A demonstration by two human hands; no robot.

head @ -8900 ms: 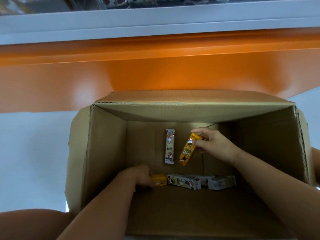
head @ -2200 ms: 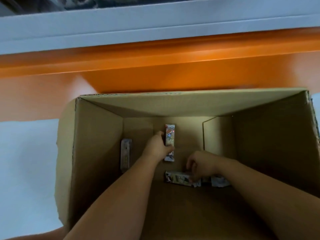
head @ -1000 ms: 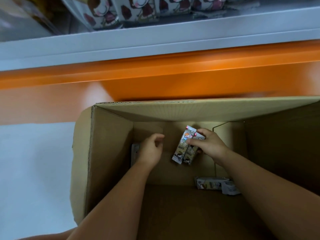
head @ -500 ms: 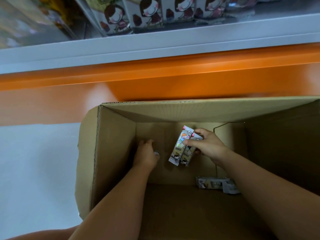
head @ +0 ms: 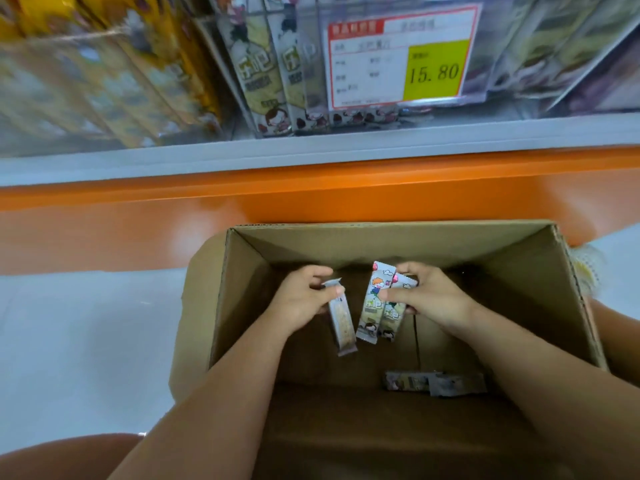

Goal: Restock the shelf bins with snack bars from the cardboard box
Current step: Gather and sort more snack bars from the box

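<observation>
Head view tilts up to shelf bins [head: 306, 60]; left hand [head: 303, 301] now pinches a bar [head: 342, 325], right hand [head: 431, 301] grips two bars [head: 377, 308].

One bar [head: 341, 323] in left hand [head: 300, 301], two bars [head: 373, 306] in right hand [head: 431, 299]

— Anything legible here?
— "15.80", on the yellow patch of the price tag [head: 401, 57] at one o'clock, on the shelf bin [head: 502, 57]. Its other print, and that on the snack bars [head: 375, 303], is blurred.
</observation>
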